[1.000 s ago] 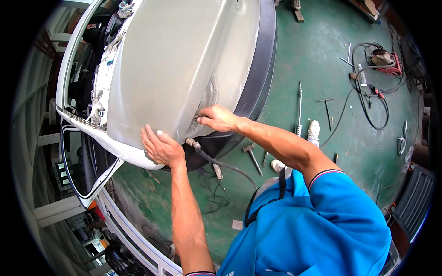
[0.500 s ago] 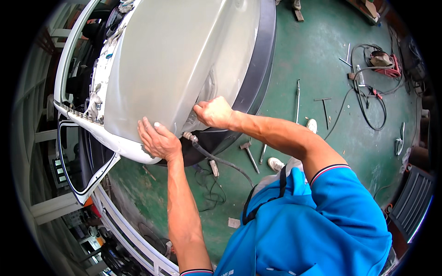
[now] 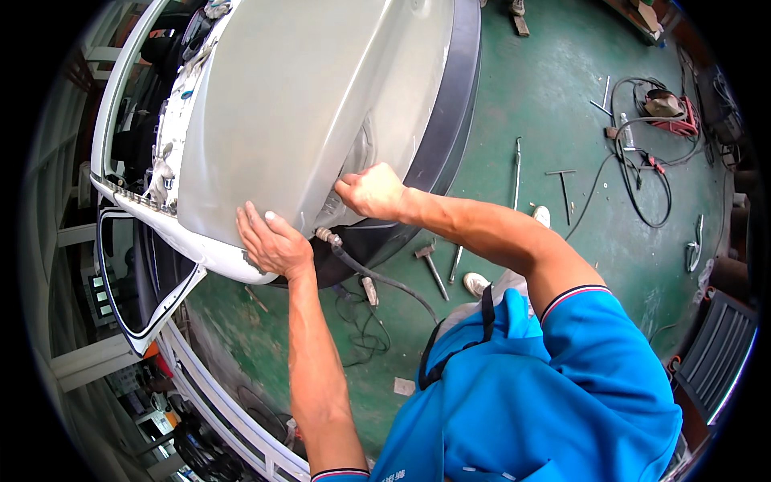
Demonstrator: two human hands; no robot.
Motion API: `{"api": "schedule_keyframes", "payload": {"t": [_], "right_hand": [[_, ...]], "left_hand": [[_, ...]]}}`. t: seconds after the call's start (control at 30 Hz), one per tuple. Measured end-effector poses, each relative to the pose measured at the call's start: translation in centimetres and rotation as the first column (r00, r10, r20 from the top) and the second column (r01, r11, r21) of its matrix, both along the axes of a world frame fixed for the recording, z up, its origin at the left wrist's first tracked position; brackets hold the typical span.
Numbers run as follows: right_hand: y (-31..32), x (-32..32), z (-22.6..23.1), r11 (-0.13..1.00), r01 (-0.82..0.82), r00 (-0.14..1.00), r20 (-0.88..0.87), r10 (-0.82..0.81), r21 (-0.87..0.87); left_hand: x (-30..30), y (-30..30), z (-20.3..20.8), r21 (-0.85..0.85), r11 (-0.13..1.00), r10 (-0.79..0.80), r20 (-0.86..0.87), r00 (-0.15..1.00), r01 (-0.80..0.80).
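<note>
The car door panel [image 3: 305, 120], pale grey-beige with a dark rubber-like strip along its right edge, fills the upper middle of the view, its long axis running from the top down toward the person. It lies directly ahead of and above both hands, which meet at its lower edge. The left hand [image 3: 273, 241] lies flat and spread, palm pressed on the painted skin just beside the lower corner. The right hand [image 3: 371, 191] is closed into a fist against a creased, dented patch near the handle recess; whether it grips a tool cannot be told, as the fingers curl out of sight. An air hose [image 3: 377, 277] with a metal fitting runs from just under that hand down to the green floor [image 3: 562, 241], where a hammer [image 3: 431, 269] and long rods lie. The panel's underside is hidden.
</note>
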State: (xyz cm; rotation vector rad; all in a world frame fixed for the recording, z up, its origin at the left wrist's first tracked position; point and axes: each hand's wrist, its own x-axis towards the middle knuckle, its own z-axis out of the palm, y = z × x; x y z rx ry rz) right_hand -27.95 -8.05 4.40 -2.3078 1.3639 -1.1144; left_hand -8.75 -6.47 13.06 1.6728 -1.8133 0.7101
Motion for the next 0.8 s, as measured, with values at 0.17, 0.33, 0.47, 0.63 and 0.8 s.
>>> {"api": "schedule_keyframes", "payload": {"t": [0.17,0.33,0.47,0.63,0.8], "right_hand": [[-2.2,-1.4,0.8,0.815,-0.340,0.879,0.467,0.097,0.469],[-0.6,-1.4,3.2,0.948,-0.115,0.988,-0.061,0.139,0.295],[-1.3,-1.0,-0.1,0.942,-0.151,0.930,0.365,0.034,0.299],[1.9,-4.5,-3.1,0.340,-0.832,0.326,0.883,-0.337,0.438],[6.6,-4.7,-5.6,0.355,-0.906,0.042,0.882,-0.469,0.231]], "left_hand": [[-0.4,-0.1,0.0,0.003,1.000,0.008,0.008,1.000,-0.008],[0.3,0.3,-0.1,0.011,0.999,0.037,0.005,0.999,-0.037],[-0.8,-0.2,-0.2,0.009,1.000,0.009,-0.007,1.000,-0.009],[0.4,0.0,-0.1,0.008,0.999,0.037,0.014,0.999,-0.037],[0.1,-0.1,0.0,-0.002,1.000,0.021,0.014,1.000,-0.021]]}}
